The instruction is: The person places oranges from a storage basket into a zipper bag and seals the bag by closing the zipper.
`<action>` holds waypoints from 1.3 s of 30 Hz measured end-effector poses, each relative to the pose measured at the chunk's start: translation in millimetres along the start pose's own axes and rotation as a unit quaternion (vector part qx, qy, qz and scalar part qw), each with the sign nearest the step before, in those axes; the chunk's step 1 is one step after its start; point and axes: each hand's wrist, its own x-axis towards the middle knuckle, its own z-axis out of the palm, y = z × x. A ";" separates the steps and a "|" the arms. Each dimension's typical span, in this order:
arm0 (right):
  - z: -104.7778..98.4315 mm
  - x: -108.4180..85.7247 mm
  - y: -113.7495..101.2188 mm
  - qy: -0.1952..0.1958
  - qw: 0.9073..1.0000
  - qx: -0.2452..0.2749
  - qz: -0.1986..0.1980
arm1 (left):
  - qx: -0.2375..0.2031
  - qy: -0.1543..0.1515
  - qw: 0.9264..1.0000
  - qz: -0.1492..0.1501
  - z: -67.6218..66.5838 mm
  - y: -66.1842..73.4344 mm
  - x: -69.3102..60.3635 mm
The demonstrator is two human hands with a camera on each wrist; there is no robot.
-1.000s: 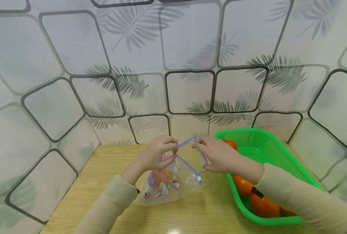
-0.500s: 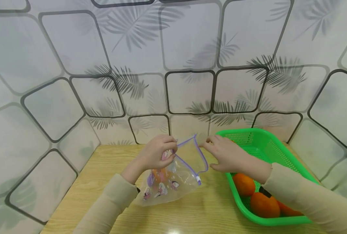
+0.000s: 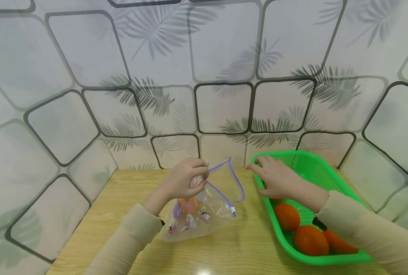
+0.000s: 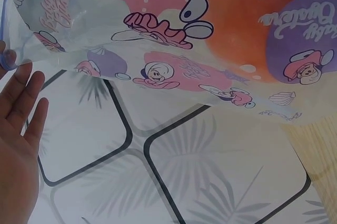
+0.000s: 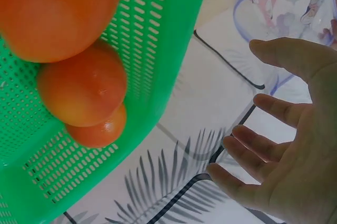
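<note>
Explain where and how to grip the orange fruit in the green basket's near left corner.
Probably around its upper sides, from above, with the empty right hand: the orange fruit is round, its top uncovered, while the green basket and neighbouring fruits crowd its lower sides.

The person's left forearm point(image 3: 121, 248), in a beige sleeve point(image 3: 144, 225), slants up and inward to the left hand point(image 3: 187, 178), thumb point(image 3: 198, 189) and fingers point(image 3: 200, 171) bent in a pinch. The right forearm point(image 3: 365, 227), sleeved alike, reaches in from the right, the right hand point(image 3: 276, 177) apart from the left, its fingers spread and slightly bent
</note>
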 end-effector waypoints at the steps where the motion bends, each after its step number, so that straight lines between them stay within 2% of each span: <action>1: 1.0 -0.1 1.9 -0.005 1.000 -0.001 0.005 | 0.000 0.000 1.000 0.001 0.1 -0.1 0.1; 9: 5.8 -0.3 14.0 -0.031 0.999 0.000 0.033 | -0.001 -0.005 1.000 -0.005 -0.1 1.3 0.0; 15: 9.6 -0.9 23.3 -0.036 0.998 0.025 0.053 | -0.004 -0.010 1.000 -0.011 -0.2 1.4 0.1; 24: 15.2 -1.4 36.1 -0.058 0.994 0.045 0.081 | -0.004 -0.003 1.000 -0.003 1.9 0.8 -0.3; 39: 27.8 0.5 54.2 -0.066 0.990 0.052 0.110 | -0.001 -0.003 1.000 -0.001 1.6 0.6 -0.3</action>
